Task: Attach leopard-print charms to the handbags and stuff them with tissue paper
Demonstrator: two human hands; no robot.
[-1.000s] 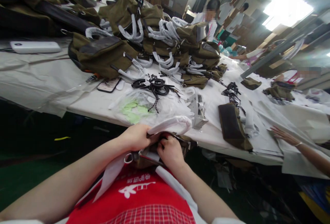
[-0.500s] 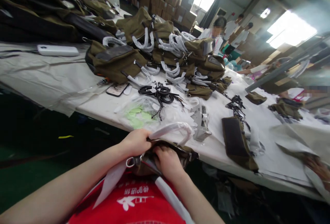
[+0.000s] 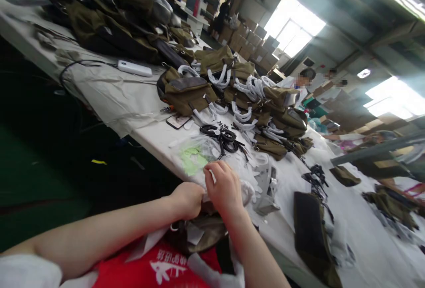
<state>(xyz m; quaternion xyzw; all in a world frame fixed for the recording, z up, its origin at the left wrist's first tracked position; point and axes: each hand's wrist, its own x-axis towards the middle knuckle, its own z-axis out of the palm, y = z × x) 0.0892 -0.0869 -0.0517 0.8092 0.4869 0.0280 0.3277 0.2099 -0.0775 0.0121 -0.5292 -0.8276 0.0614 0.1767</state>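
Note:
An olive-green handbag [image 3: 212, 230] is held against my body at the table's front edge, its mouth hidden partly by my hands. My left hand [image 3: 188, 200] is closed at the bag's upper edge, fingers curled out of sight. Raised just above the bag, my right hand [image 3: 226, 186] has thumb and fingertips brought together; whatever is in that pinch is too small or hidden to make out. A white-wrapped handle [image 3: 247, 192] shows behind my right hand. Just beyond lies a clear plastic bag with light green pieces [image 3: 192, 159].
Coiled black straps [image 3: 226, 137], a phone [image 3: 178, 121] and a grey metal holder [image 3: 267, 190] lie ahead. Olive bags with white-wrapped handles [image 3: 189, 91] are piled behind. A white power bank [image 3: 134, 68] is at left, a dark bag [image 3: 308, 230] at right. Co-workers stand farther back.
My right hand has come up out of the bag's mouth and now pinches above it. The left hand stays at the bag's edge. The view has tilted and swung left.

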